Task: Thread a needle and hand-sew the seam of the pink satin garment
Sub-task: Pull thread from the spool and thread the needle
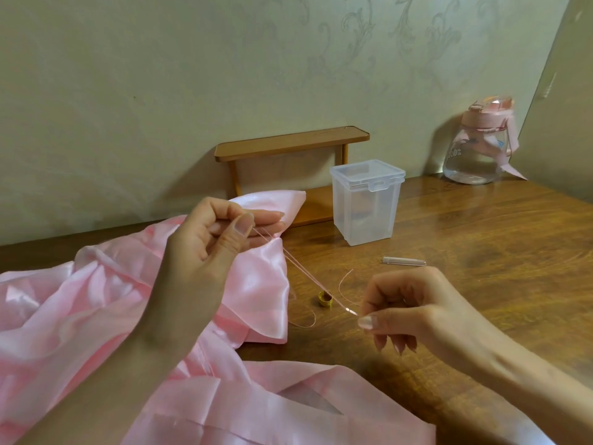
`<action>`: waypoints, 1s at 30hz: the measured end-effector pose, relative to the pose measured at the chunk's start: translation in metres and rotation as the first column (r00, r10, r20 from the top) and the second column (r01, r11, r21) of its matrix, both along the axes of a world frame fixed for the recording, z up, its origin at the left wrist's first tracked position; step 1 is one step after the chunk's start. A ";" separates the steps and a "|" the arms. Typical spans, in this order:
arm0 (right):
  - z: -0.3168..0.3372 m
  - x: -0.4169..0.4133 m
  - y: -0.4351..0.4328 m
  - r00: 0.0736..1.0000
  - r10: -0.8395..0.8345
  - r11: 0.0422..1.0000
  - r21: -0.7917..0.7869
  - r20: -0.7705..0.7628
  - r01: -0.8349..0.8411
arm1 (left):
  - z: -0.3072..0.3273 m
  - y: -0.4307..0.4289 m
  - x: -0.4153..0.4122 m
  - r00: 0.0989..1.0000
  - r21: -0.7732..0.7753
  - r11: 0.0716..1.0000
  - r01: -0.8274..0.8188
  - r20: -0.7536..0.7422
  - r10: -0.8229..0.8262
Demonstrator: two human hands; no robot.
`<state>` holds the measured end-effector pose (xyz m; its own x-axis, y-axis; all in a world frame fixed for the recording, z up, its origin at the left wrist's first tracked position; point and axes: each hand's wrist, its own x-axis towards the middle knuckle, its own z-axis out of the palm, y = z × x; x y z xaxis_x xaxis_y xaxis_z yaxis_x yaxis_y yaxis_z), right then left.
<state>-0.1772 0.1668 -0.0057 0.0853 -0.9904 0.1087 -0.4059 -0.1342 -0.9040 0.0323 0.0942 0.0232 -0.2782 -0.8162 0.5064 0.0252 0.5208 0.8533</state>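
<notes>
The pink satin garment [96,309] lies crumpled over the left and near part of the wooden table [481,252]. My left hand [205,245] is raised above it and pinches the pink thread [301,271] between thumb and fingers. The thread runs doubled down to the right to my right hand [407,313], which pinches the thin needle [351,311] at its tip between thumb and forefinger. A loose thread tail curls on the table near the right hand.
A gold thimble [324,298] sits on the table between my hands. A clear needle tube [404,261] lies beyond the right hand. A clear plastic box [365,203], a small wooden shelf [288,146] and a water bottle [478,146] stand by the wall.
</notes>
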 end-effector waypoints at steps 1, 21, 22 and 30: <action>-0.001 0.000 -0.001 0.997 0.010 1.000 0.030 -0.076 -0.007 | 0.001 -0.001 0.002 1.000 -0.007 1.000 -0.008 -0.005 0.008; -0.007 -0.007 -0.003 0.722 0.194 0.941 0.335 -0.665 0.055 | 0.017 -0.018 0.023 0.995 -0.233 0.969 -0.087 0.022 0.095; -0.007 -0.007 -0.003 0.716 0.196 0.941 0.334 -0.670 0.055 | 0.018 -0.019 0.025 0.995 -0.248 0.965 -0.091 0.022 0.100; -0.007 -0.008 -0.005 0.723 0.157 0.944 0.317 -0.673 0.089 | 0.027 -0.026 0.039 0.987 -0.318 0.937 -0.144 0.025 0.160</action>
